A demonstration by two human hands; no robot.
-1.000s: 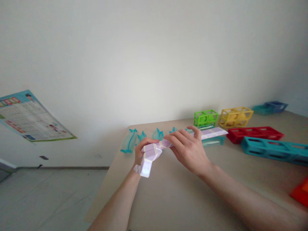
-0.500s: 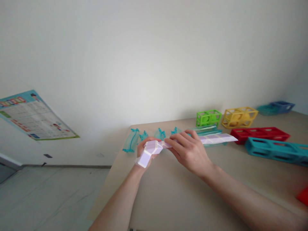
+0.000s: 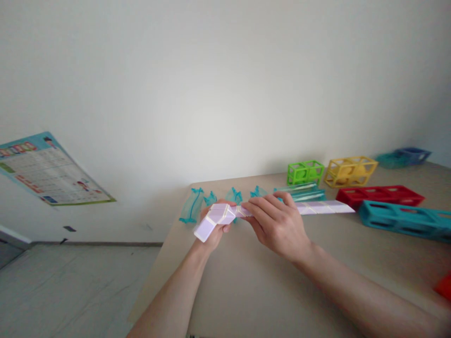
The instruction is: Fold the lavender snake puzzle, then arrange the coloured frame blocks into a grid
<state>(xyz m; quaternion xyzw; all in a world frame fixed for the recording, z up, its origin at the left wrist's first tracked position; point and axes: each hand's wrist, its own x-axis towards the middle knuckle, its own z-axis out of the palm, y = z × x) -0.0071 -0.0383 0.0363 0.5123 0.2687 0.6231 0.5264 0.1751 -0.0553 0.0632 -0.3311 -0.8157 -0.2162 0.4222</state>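
Note:
Both hands hold a lilac and white twist-snake puzzle (image 3: 322,207) above the tabletop. Its left end is folded into a bent, blocky shape, while a long straight part runs out to the right. My left hand (image 3: 214,238) is closed around the folded end, with most of its fingers hidden beneath. Wrapped over the straight part just beside the bend, my right hand (image 3: 280,226) grips it from above. The segments under the right fingers are hidden.
Along the table's (image 3: 253,291) back lie several crumpled teal clear pouches (image 3: 192,206). A green frame block (image 3: 305,172), a yellow frame block (image 3: 351,172), a red frame block (image 3: 382,195) and a teal frame block (image 3: 405,219) stand on the right. A poster (image 3: 58,171) hangs on the left wall.
The folded left end has tilted and shifted slightly left. The straight part's right tip has moved a little right and down. Both hands keep their hold.

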